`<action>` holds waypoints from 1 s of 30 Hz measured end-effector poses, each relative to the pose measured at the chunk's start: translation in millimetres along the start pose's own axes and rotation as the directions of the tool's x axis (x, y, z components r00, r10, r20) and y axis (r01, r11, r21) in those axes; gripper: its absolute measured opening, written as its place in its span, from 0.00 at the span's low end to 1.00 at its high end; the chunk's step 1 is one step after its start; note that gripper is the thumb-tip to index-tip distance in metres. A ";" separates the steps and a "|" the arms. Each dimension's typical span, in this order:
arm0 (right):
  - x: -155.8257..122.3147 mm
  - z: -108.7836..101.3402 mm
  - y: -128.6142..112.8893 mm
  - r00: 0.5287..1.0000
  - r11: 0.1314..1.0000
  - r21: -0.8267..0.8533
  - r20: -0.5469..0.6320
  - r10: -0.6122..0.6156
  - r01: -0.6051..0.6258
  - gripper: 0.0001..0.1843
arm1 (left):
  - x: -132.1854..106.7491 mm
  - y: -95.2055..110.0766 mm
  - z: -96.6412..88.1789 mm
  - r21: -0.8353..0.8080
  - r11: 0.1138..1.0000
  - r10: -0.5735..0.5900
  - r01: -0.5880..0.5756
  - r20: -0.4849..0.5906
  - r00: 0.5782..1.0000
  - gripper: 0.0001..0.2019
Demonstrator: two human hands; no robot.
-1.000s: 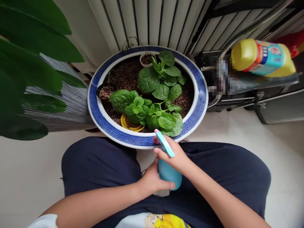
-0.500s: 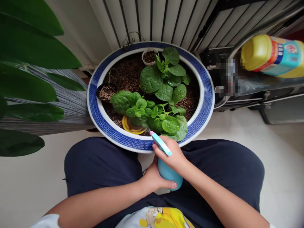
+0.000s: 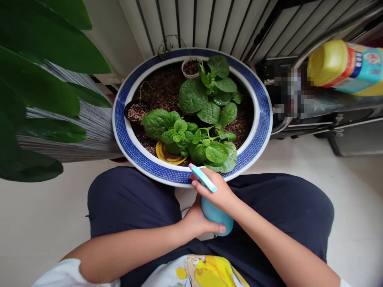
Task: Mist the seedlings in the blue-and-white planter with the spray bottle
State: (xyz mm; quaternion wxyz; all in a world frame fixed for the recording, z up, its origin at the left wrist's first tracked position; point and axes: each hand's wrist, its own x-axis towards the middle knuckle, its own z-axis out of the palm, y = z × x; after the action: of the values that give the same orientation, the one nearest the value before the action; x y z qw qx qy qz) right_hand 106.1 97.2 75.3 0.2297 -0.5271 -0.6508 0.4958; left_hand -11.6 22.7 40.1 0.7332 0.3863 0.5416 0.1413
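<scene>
A light blue spray bottle (image 3: 217,215) is held between my knees, its pink nozzle tip aimed at the plants. My left hand (image 3: 199,221) wraps around the bottle's body, thumb across the near side. Up at the spray head, my right hand (image 3: 214,187) is closed, with fingers on the trigger side partly hidden. Just beyond the nozzle, leafy green plants (image 3: 217,153) with wet leaves grow in a large oval planter (image 3: 143,165) with a blue-and-white rim. Dark soil (image 3: 163,89) fills it, and a yellow round dish (image 3: 170,157) sits near its front edge.
A small white pot (image 3: 190,68) and a dark pot (image 3: 134,111) stand inside the planter. Large leaves (image 3: 54,91) hang at the left. A white radiator (image 3: 185,24) is behind. At the right, a yellow bottle (image 3: 332,63) lies by a metal cart frame (image 3: 299,59).
A faint mist at the nozzle is no longer visible. The view has shifted slightly, so the planter appears a little higher and further right. Both hands keep their hold on the spray bottle.
</scene>
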 end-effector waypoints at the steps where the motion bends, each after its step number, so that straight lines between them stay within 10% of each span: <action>1: -0.5 -0.9 -0.3 1.000 1.000 0.004 -0.003 -0.002 0.002 0.07 | -0.2 1.9 0.1 0.004 1.000 0.001 -0.001 -0.002 1.000 0.52; 30: -3.3 -5.9 -8.7 0.997 0.996 -0.087 0.079 -0.008 0.015 0.05 | -1.6 6.3 7.2 -0.012 0.999 -0.040 0.040 -0.011 0.999 0.49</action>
State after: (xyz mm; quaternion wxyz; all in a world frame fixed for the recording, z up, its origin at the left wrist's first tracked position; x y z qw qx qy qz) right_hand 108.1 97.0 86.1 0.1832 -0.5130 -0.6835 0.4860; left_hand -4.4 22.9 46.6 0.7351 0.3703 0.5524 0.1316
